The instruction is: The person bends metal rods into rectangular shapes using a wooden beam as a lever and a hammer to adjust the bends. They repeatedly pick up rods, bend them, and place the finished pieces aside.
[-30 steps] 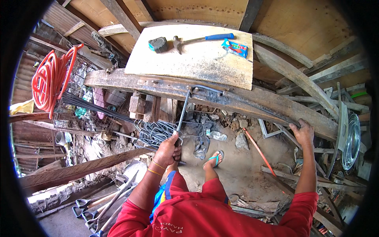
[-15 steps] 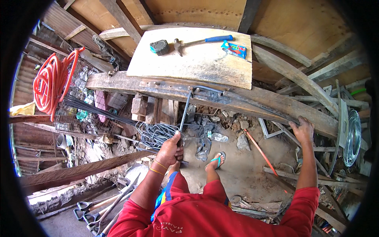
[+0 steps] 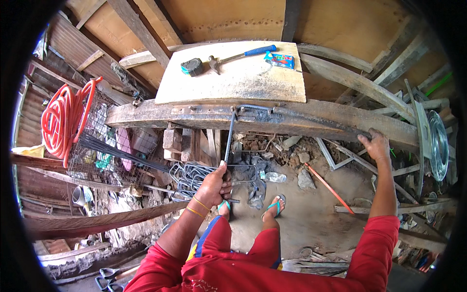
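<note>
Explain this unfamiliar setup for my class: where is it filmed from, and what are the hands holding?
There is no machine here, only a person's two bare hands, seen from a wide camera worn on the head and looking down. The left hand grips a thin metal rod reaching up to the wooden beam. The right hand holds the end of a long dark bar running along that beam. On the pale board lie a tape measure, a hammer and a blue packet.

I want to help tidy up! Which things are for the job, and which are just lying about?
Seem part of the job:
metal rod, in the left hand
dark bar, in the right hand
wooden beam, beneath the bar

Seem just lying about:
tape measure
claw hammer
plastic bottle
</note>
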Motion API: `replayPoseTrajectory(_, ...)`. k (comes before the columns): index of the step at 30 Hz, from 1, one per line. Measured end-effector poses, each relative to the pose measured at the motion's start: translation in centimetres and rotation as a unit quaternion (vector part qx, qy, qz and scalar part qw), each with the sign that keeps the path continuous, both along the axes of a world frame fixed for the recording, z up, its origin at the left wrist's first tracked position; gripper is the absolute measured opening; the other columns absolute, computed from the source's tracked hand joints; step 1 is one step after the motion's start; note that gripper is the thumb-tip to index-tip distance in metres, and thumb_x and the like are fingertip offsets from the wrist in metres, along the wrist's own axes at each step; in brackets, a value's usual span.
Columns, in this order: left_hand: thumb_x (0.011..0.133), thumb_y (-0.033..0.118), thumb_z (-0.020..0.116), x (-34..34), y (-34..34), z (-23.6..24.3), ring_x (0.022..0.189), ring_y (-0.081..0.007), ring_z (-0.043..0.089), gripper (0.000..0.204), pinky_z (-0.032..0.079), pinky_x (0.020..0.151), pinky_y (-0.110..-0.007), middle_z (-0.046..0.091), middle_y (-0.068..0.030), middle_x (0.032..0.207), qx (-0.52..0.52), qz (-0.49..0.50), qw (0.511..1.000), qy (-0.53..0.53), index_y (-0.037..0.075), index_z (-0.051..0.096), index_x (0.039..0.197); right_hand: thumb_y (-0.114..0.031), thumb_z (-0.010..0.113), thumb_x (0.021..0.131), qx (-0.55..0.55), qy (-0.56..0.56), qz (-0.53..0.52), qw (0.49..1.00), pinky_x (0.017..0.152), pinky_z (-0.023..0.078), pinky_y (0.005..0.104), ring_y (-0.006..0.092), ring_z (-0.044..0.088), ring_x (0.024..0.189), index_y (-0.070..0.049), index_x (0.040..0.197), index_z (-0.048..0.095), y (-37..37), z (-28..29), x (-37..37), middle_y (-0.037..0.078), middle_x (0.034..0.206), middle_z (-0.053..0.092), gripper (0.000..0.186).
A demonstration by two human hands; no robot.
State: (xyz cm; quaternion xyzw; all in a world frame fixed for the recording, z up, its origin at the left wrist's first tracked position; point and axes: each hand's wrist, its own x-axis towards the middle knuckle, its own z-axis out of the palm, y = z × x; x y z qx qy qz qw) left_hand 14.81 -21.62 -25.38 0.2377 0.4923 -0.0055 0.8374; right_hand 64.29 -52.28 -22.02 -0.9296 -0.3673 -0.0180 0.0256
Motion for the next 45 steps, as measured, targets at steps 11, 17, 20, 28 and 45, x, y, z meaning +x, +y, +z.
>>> replayPoseTrajectory(11, 0.106, 0.057, 0.045, -2.2, 0.5, -3.4, 0.047, -0.0125, 0.028, 0.05, 0.025, 0.048, -0.032, 0.031, 0.0032, 0.059, 0.021, -0.049, 0.99, -0.129, 0.017, 0.041, 0.074, -0.072, 0.054, 0.091, -0.025, -0.009, -0.306, 0.952, 0.098, 0.048, 0.0547, 0.0446, 0.065, 0.113, -0.004, 0.119, 0.069, -3.2, 1.5, -28.9, 0.026, 0.115, 0.071, 0.075)
replayPoseTrajectory(17, 0.106, 0.056, 0.044, -1.9, 0.6, -3.8, 0.05, -0.0125, 0.027, 0.047, 0.027, 0.051, -0.032, 0.03, 0.0039, 0.06, -0.023, -0.043, 0.986, -0.159, 0.018, 0.043, 0.078, -0.064, 0.046, 0.099, 0.034, -0.095, -0.303, 0.948, 0.079, 0.05, 0.0604, 0.0478, 0.067, 0.096, -0.006, 0.106, 0.067, -2.4, -0.6, -38.5, 0.026, 0.098, 0.071, 0.062)
replayPoseTrajectory(20, 0.106, 0.057, 0.042, -2.6, 1.0, -4.9, 0.059, -0.0164, 0.04, 0.045, 0.04, 0.062, -0.034, 0.043, 0.0002, 0.067, -0.123, -0.022, 0.961, -0.245, 0.017, 0.053, 0.09, -0.057, 0.047, 0.101, -0.02, -0.048, -0.31, 0.949, 0.078, 0.051, 0.0575, 0.0457, 0.069, 0.089, -0.006, 0.096, 0.065, -1.8, 1.1, -36.7, 0.024, 0.088, 0.072, 0.054)
replayPoseTrajectory(28, 0.103, 0.041, 0.059, -4.4, -11.5, -4.4, 0.116, -0.0256, 0.06, 0.052, 0.046, 0.104, -0.046, 0.058, -0.0108, 0.137, -0.029, -0.331, 0.932, -0.142, 0.01, 0.049, 0.143, -0.041, 0.057, 0.101, 0.013, -0.008, -0.242, 0.97, 0.07, 0.049, 0.0559, 0.043, 0.068, 0.077, -0.006, 0.09, 0.061, -2.6, 2.2, -34.6, 0.021, 0.081, 0.069, 0.037)
replayPoseTrajectory(45, 0.094, 0.032, 0.066, 16.4, -23.4, -3.1, 0.072, -0.0262, 0.06, 0.031, 0.048, 0.07, -0.036, 0.055, -0.0056, 0.068, -0.276, -0.042, 0.894, -0.35, 0.012, 0.052, 0.075, -0.018, 0.08, 0.087, 0.088, 0.603, -0.208, 0.765, 0.054, 0.047, 0.0299, 0.0115, 0.057, 0.059, -0.004, 0.105, 0.063, -10.6, -2.0, -25.8, 0.002, 0.071, 0.061, 0.029)
